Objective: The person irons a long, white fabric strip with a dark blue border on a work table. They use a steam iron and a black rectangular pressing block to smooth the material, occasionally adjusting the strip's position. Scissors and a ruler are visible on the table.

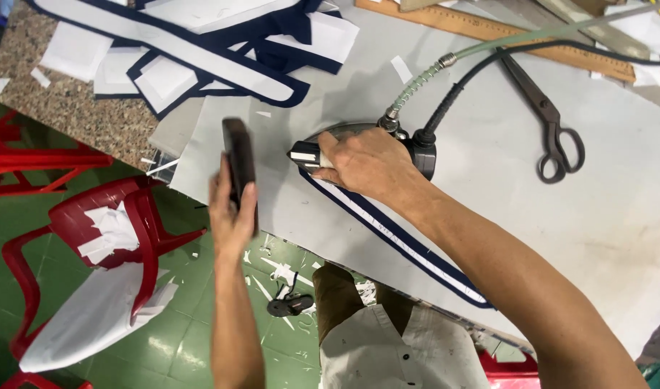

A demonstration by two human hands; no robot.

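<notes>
Mid-frame, the right hand (369,164) is gripping the steam iron (373,148), pressing the navy-edged strip (402,238); the left hand (232,209) is clasping a dark block (238,160) upright, clear of the grey table (560,216).

Hands on iron (387,144) and dark block (239,160)

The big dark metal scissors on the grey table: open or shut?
Nearly shut. The dark metal scissors lie flat on the grey table; their blades lie together and the two handle loops almost touch.
</notes>
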